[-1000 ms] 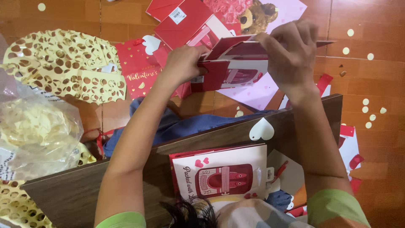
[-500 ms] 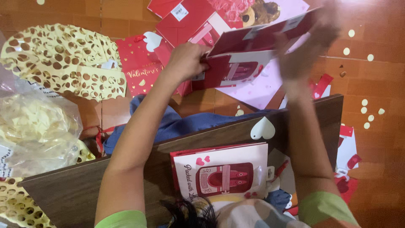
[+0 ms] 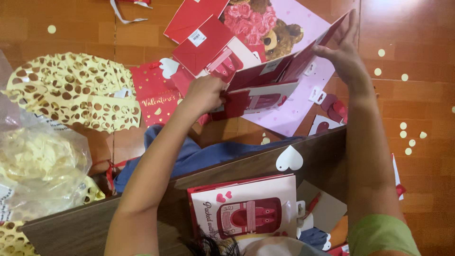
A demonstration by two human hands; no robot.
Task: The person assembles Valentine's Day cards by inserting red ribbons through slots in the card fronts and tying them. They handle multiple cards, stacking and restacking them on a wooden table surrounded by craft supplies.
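Two hands work one red paper bag, which you hold flat-folded above the wooden floor, over a pink sheet with a teddy bear and roses. The bag is red outside with a white and pink panel on its face, and a small white tag sits on its upper flap. Your left hand is closed in a pinch on the bag's left edge. Your right hand has its fingers stretched long and flat along the bag's right flap, tipping that flap upward; whether the thumb presses from behind, you cannot tell.

More red folded bags lie on the floor just beyond the one you hold, one bearing a white barcode sticker. A red sheet with gold lettering and hearts lies to the left of your left hand. Further left are cream doilies with cut-out holes, and a clear plastic bag holds more cream-coloured paper pieces. Close to you, a dark brown board carries a white heart, and a finished bag with a pink and red picture stands against it.
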